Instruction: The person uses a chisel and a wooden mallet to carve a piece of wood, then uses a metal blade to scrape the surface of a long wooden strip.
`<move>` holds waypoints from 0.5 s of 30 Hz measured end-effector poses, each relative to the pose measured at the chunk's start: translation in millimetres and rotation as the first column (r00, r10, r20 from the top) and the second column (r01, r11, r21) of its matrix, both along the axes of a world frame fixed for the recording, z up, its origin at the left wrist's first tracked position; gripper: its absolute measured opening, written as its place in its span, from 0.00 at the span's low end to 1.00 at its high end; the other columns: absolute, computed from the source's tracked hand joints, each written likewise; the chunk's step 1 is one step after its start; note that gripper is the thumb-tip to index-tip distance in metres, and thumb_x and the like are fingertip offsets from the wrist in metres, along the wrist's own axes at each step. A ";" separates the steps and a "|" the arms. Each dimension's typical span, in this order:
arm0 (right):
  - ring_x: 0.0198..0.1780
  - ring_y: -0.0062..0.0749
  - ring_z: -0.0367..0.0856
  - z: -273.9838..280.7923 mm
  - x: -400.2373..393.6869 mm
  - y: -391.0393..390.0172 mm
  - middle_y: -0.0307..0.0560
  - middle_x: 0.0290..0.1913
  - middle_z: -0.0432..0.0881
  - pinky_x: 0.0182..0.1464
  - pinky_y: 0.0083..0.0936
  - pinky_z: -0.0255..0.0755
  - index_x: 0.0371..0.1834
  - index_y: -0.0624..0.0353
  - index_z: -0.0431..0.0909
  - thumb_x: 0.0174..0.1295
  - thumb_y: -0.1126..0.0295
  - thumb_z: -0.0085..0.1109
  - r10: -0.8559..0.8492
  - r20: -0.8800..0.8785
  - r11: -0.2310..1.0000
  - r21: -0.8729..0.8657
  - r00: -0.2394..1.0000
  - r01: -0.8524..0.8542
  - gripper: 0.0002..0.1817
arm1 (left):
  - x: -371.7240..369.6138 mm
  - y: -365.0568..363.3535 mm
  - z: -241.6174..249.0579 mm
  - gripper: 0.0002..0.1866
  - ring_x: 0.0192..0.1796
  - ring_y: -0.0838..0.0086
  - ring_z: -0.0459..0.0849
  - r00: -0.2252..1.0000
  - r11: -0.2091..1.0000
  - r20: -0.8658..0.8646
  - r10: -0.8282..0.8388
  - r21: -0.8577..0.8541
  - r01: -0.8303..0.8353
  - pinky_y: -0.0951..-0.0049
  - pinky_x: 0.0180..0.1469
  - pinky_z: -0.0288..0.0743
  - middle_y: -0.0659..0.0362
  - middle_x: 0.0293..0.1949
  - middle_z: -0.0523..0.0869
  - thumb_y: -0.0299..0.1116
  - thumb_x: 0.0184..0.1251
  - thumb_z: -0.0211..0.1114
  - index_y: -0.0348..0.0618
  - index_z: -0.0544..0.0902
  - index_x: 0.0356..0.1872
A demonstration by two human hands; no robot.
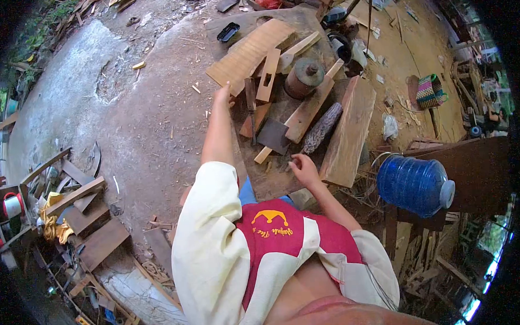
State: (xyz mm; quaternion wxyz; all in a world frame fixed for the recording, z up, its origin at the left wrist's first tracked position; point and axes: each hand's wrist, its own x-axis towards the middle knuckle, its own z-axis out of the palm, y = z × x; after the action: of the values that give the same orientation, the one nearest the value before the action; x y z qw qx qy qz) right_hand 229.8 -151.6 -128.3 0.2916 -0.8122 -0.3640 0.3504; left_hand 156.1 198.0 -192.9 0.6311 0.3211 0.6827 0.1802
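Note:
My left hand [223, 96] is at the near left corner of a wide, pale wooden board [250, 53], its fingers closed on the edge. The grip is partly hidden. Close to the near edge of the low work table [260, 182], my right hand [305, 171] has loosely bent fingers, apart, with nothing visible in them. Beyond it lie a rough, grey, cob-like piece [323, 127] and a dark flat metal blade [273, 136]. A slotted wooden block [268, 76], a narrow dark tool [250, 102] and a long wooden bar [310, 110] lie between the board and my right hand.
A round brown container with a grey top [304, 78] stands among the wood. One thick plank [350, 130] lies along the table's right side. A black tray [228, 32] sits at the far left corner. Right of me is a blue water jug [412, 184]; scrap wood [102, 242] lies left.

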 end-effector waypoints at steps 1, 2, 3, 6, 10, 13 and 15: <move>0.35 0.32 0.74 -2.1 -2.3 11.9 0.48 0.34 0.75 0.38 0.26 0.68 0.40 0.63 0.72 0.52 0.65 0.56 -0.003 -0.005 1.000 0.000 1.000 0.003 0.16 | -2.7 -1.6 6.2 0.18 0.33 0.70 0.72 0.997 0.997 0.072 -0.022 -0.066 0.027 0.68 0.28 0.65 0.60 0.32 0.75 0.47 0.56 0.59 0.43 0.74 0.36; 0.39 0.35 0.73 -4.3 -3.2 25.3 0.49 0.38 0.73 0.41 0.28 0.68 0.43 0.62 0.71 0.51 0.65 0.57 0.071 0.099 0.993 0.091 0.993 -0.080 0.18 | -4.1 -3.7 12.7 0.17 0.32 0.71 0.71 0.988 0.990 0.147 -0.040 -0.128 0.059 0.68 0.29 0.65 0.61 0.31 0.74 0.47 0.55 0.60 0.44 0.74 0.36; 0.44 0.39 0.73 -6.5 -2.6 39.0 0.49 0.43 0.72 0.44 0.30 0.67 0.45 0.61 0.69 0.50 0.64 0.57 0.132 0.209 0.970 0.172 0.969 -0.169 0.20 | -3.7 -5.6 13.7 0.17 0.32 0.71 0.71 0.988 0.990 0.146 -0.044 -0.126 0.063 0.68 0.29 0.65 0.61 0.31 0.74 0.47 0.55 0.60 0.44 0.74 0.36; 0.52 0.41 0.68 -12.5 6.9 81.5 0.48 0.50 0.69 0.49 0.36 0.65 0.50 0.58 0.65 0.50 0.61 0.57 0.244 0.373 0.960 0.036 0.895 -0.277 0.25 | -0.5 -10.0 5.4 0.15 0.29 0.72 0.70 0.976 0.989 0.163 -0.147 0.020 0.145 0.70 0.30 0.64 0.62 0.29 0.75 0.45 0.54 0.62 0.46 0.75 0.35; 0.56 0.39 0.64 -27.9 14.8 113.1 0.46 0.53 0.67 0.55 0.45 0.58 0.56 0.56 0.60 0.50 0.59 0.57 0.330 0.463 0.942 -0.220 0.823 -0.254 0.30 | 3.1 -9.4 -5.1 0.17 0.30 0.70 0.76 0.967 0.976 0.218 -0.128 0.200 0.084 0.69 0.27 0.68 0.58 0.31 0.78 0.40 0.53 0.64 0.39 0.74 0.37; 0.60 0.38 0.60 -46.9 17.8 116.6 0.48 0.57 0.64 0.58 0.55 0.51 0.61 0.55 0.54 0.49 0.55 0.58 0.429 0.534 0.897 -0.346 0.729 -0.274 0.37 | 8.9 -21.6 12.1 0.19 0.32 0.68 0.78 0.976 0.910 0.125 -0.181 0.398 0.118 0.68 0.26 0.71 0.54 0.33 0.79 0.38 0.53 0.64 0.34 0.72 0.38; 0.59 0.40 0.61 -39.9 19.3 120.6 0.49 0.58 0.63 0.60 0.54 0.48 0.63 0.55 0.52 0.46 0.55 0.61 0.487 0.417 0.843 -0.454 0.767 -0.288 0.42 | 11.9 -22.6 26.4 0.19 0.32 0.68 0.78 0.978 0.842 0.069 -0.195 0.524 0.130 0.69 0.28 0.73 0.52 0.36 0.78 0.36 0.54 0.63 0.32 0.71 0.40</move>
State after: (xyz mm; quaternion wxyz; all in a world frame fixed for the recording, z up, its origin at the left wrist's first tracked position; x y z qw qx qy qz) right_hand 249.0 -31.0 -168.2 -0.0530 -0.8201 -0.5197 0.2335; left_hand 168.0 175.4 -166.5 0.5745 0.5241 0.5403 0.3216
